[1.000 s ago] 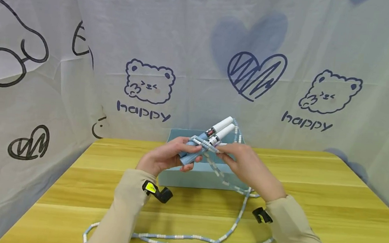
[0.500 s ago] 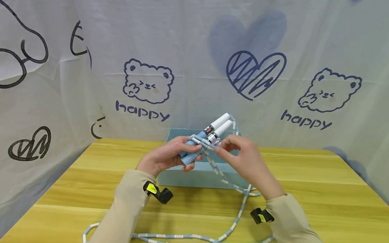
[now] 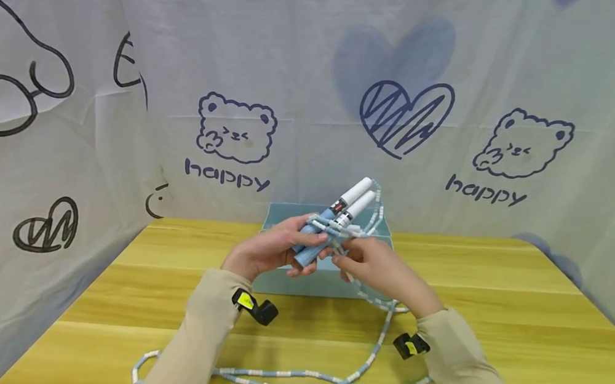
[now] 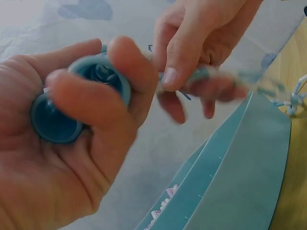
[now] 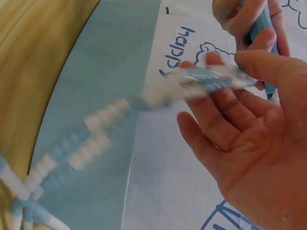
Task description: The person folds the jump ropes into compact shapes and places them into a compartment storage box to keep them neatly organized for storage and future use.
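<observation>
Two blue jump rope handles (image 3: 309, 253) with white ends lie side by side, tilted up to the right. My left hand (image 3: 274, 247) grips both, and the left wrist view shows its fingers curled round their hollow blue ends. Blue and white beaded rope (image 3: 376, 214) loops from the white ends and wraps across the handles. Just right of them my right hand (image 3: 380, 270) holds strands of the rope between thumb and fingers. In the right wrist view the doubled beaded strand (image 5: 108, 120), partly blurred, runs over those fingers. A light blue box (image 3: 287, 284) stands open behind the hands.
More of the beaded rope lies in long loops on the wooden table (image 3: 496, 309), toward its front edge. A printed cloth (image 3: 317, 94) hangs behind and beside the table. Small white and pink shapes (image 4: 165, 206) show at the box in the left wrist view.
My right hand has lowered from the wrapped strands to the hanging rope just below the handles. The left hand and handles have shifted slightly right.
</observation>
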`<state>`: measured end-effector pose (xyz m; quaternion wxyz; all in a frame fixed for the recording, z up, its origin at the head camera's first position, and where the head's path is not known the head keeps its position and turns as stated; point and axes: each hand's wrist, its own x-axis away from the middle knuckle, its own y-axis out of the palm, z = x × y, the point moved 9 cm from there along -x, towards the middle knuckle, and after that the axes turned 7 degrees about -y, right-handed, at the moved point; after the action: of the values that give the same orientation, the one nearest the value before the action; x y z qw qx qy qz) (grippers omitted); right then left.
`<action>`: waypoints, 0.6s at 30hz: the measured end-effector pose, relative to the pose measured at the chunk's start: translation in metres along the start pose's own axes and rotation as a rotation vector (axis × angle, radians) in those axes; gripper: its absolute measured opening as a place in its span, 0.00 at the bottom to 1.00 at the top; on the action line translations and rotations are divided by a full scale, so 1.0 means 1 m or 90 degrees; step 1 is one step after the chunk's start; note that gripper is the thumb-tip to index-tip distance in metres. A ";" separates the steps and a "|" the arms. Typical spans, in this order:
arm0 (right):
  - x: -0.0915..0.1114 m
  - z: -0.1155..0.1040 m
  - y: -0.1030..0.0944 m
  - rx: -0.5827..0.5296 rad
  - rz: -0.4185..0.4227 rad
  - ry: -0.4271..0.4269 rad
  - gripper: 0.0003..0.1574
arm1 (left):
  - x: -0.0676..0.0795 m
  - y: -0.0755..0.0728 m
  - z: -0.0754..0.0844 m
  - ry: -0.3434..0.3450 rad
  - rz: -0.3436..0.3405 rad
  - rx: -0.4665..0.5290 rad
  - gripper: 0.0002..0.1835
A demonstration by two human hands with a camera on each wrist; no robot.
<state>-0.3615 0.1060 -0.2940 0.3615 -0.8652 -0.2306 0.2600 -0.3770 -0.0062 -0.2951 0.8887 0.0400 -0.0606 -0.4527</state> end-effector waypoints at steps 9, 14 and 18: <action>-0.001 -0.001 0.011 0.001 -0.072 0.013 0.15 | 0.016 -0.036 0.010 -0.037 0.276 -0.289 0.16; 0.001 -0.006 0.013 0.019 -0.084 0.011 0.14 | 0.026 -0.049 0.016 -0.049 0.405 -0.425 0.15; 0.005 -0.014 0.009 0.012 -0.090 0.007 0.18 | 0.024 -0.046 0.016 -0.061 0.412 -0.479 0.14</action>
<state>-0.3470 0.0959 -0.2935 0.3882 -0.8447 -0.2868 0.2312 -0.4019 -0.0528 -0.2829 0.9327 -0.3251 0.0571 -0.1455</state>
